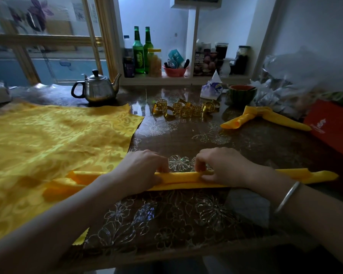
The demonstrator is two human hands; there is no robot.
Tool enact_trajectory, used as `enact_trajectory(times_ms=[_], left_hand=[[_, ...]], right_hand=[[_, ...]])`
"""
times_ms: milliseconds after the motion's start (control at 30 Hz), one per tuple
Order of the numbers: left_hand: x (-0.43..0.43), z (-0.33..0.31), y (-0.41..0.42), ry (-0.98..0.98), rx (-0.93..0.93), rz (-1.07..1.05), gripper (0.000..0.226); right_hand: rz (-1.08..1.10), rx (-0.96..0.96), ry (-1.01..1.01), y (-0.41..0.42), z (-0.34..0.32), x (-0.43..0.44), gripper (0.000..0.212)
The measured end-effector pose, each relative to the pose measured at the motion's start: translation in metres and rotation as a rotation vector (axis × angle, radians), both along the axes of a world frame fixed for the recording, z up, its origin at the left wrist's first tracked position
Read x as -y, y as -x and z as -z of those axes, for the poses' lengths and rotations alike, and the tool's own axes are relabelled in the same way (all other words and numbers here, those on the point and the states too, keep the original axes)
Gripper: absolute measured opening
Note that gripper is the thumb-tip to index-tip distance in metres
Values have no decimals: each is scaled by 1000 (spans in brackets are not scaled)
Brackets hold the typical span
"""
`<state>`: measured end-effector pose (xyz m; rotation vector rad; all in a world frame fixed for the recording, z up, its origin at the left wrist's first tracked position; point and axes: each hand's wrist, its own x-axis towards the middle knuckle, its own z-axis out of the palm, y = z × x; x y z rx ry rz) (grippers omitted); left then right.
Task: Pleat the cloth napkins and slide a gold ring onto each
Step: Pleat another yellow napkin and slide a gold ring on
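Note:
A yellow napkin [184,179], folded into a long narrow strip, lies across the near part of the table from left to right. My left hand [145,169] pinches its top fold left of centre. My right hand [222,167] pinches the same fold a little to the right. Several gold rings [186,110] stand in a cluster at mid table, beyond my hands. A finished yellow napkin [263,119] lies at the right, gathered at its middle. A stack of flat yellow napkins [53,143] covers the left of the table.
A steel teapot [96,88] stands behind the flat napkins. A tissue pack [211,89] and a watermelon-patterned bowl [243,93] sit behind the rings. A red box [333,125] and plastic bags [297,86] fill the right edge. Bottles and jars line the back shelf [166,81].

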<state>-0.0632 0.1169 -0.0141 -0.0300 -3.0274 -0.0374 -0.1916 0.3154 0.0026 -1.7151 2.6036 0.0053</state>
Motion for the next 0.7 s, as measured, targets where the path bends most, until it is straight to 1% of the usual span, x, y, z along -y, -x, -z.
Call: enact_trajectory(times_ms=[67, 167, 233, 300, 367, 400, 467, 500, 600, 700], left_hand=[[-3, 0, -3, 24, -29, 6, 20], [-8, 7, -9, 35, -74, 24, 19], [-6, 11, -13, -68, -75, 41, 18], [-1, 13, -17, -219, -47, 57, 16], [2, 13, -19, -347, -26, 42, 11], [4, 12, -20, -405, -18, 21, 8], [6, 12, -21, -502, 27, -30, 8], [5, 11, -21, -513, 53, -47, 9], [5, 11, -19, -403, 59, -50, 14], [8, 11, -18, -344, 41, -63, 21]], right_hand=[[-11, -2, 13, -2, 3, -1, 18], [15, 126, 43, -3, 8, -4, 19], [40, 248, 55, -2, 8, -7, 19], [54, 353, 82, 1, 8, -11, 15], [68, 417, 109, 3, 8, -13, 9], [75, 428, 111, 3, 8, -13, 9], [96, 433, 85, 3, 7, -13, 14], [105, 429, 62, 1, 6, -12, 19], [112, 343, -33, -3, 1, -8, 31], [114, 232, -100, -6, -4, -5, 31]])
